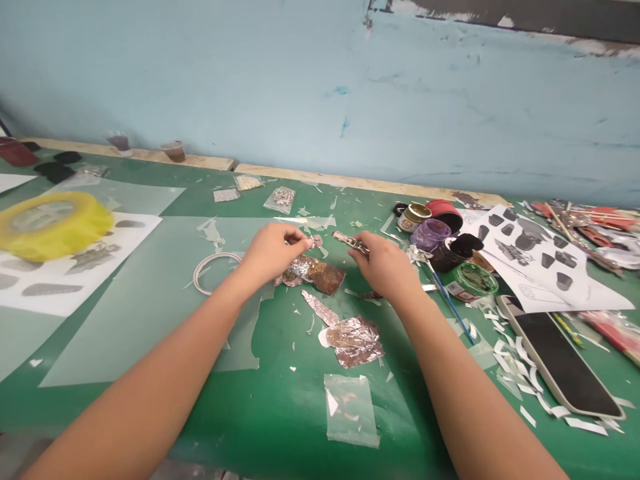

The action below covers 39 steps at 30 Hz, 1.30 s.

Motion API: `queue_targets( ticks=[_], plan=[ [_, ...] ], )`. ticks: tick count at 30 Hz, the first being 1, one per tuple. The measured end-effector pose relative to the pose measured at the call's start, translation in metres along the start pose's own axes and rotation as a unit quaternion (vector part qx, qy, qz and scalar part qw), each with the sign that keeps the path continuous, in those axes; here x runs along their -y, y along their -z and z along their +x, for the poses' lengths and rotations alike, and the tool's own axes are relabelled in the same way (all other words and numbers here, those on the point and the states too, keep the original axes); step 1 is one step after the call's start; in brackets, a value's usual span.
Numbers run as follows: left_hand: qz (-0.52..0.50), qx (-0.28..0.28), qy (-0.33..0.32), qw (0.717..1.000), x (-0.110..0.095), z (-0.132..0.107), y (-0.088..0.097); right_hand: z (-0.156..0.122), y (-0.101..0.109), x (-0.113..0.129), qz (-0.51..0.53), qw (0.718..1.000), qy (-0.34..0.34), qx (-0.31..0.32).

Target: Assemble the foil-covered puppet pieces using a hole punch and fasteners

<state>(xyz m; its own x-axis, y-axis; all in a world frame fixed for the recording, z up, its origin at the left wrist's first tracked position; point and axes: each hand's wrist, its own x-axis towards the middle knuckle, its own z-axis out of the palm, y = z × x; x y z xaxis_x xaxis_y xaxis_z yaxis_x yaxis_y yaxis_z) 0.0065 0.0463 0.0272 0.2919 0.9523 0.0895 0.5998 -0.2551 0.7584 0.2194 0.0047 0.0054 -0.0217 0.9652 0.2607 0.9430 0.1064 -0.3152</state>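
My left hand (274, 257) pinches a small pinkish, shiny piece (315, 241) between thumb and fingertips. Facing it from a short distance, my right hand (389, 263) is closed around a small metal tool (345, 238) that looks like a nail clipper, its tip pointing left. Under the left hand lies a sequinned, brown and silver foil-like piece (327, 277), partly covered by the fingers. Nearer to me are a narrow foil strip (320, 308) and a crumpled brownish foil piece (354, 340).
A green table (295, 413) carries clear sheets, paper scraps and a clear packet (351, 410). Leftward lie a white ring (197, 277) and a yellow tape roll (100, 230). On the right are paint jars (470, 281), a blue brush (453, 307), printed sheets (583, 283) and a phone (565, 357).
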Motion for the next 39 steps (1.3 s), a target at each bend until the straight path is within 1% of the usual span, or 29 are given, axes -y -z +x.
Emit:
queue_targets(
  ticks=[2, 4, 8, 11, 14, 18, 20, 21, 22, 24, 26, 28, 30, 33, 36, 39],
  plan=[
    [-0.015, -0.009, 0.001, 1.000, -0.005, -0.002, 0.002, 0.001, 0.000, -0.006, 0.057, 0.998, -0.032, -0.012],
    [-0.023, -0.013, -0.001, 1.000, -0.010, -0.004, 0.003, 0.002, 0.000, -0.007, 0.135, 0.990, -0.046, -0.017],
    [-0.028, -0.013, -0.006, 0.999, -0.014, -0.006, 0.003, 0.000, 0.001, 0.004, 0.295, 0.954, -0.058, -0.005],
    [-0.044, -0.014, -0.012, 0.999, -0.013, -0.006, 0.003, -0.002, 0.002, 0.014, 0.364, 0.929, -0.060, 0.023],
    [-0.057, -0.017, -0.013, 0.998, -0.014, -0.006, 0.003, -0.004, 0.003, 0.018, 0.382, 0.920, -0.054, 0.071],
    [-0.080, -0.041, 0.002, 0.996, -0.014, -0.005, 0.004, -0.005, 0.000, 0.020, 0.383, 0.906, -0.044, 0.175],
    [-0.105, -0.055, 0.011, 0.993, -0.012, -0.002, 0.004, -0.006, -0.002, 0.021, 0.386, 0.897, -0.041, 0.211],
    [-0.118, -0.060, 0.019, 0.991, -0.010, -0.001, 0.004, -0.007, -0.003, 0.021, 0.387, 0.896, -0.042, 0.213],
    [-0.131, -0.060, 0.032, 0.989, -0.008, 0.001, 0.004, -0.007, -0.004, 0.021, 0.388, 0.899, -0.044, 0.201],
    [-0.166, -0.045, 0.079, 0.982, -0.004, 0.004, 0.004, -0.006, -0.006, 0.020, 0.394, 0.904, -0.052, 0.157],
    [-0.218, -0.006, 0.132, 0.967, 0.000, 0.006, 0.005, -0.004, -0.008, 0.017, 0.413, 0.901, -0.068, 0.116],
    [-0.268, 0.041, 0.171, 0.947, 0.002, 0.007, 0.005, -0.001, -0.009, 0.013, 0.433, 0.892, -0.090, 0.092],
    [-0.300, 0.082, 0.184, 0.933, 0.004, 0.007, 0.004, 0.001, -0.009, 0.009, 0.448, 0.883, -0.114, 0.076],
    [-0.324, 0.114, 0.167, 0.924, 0.005, 0.006, 0.000, 0.002, -0.006, 0.008, 0.486, 0.860, -0.134, 0.072],
    [-0.361, 0.104, 0.161, 0.912, 0.003, 0.005, -0.004, 0.001, -0.003, 0.010, 0.514, 0.842, -0.145, 0.078],
    [-0.429, 0.063, 0.171, 0.885, 0.000, 0.005, -0.006, 0.001, -0.001, 0.011, 0.513, 0.840, -0.153, 0.087]
  ],
)
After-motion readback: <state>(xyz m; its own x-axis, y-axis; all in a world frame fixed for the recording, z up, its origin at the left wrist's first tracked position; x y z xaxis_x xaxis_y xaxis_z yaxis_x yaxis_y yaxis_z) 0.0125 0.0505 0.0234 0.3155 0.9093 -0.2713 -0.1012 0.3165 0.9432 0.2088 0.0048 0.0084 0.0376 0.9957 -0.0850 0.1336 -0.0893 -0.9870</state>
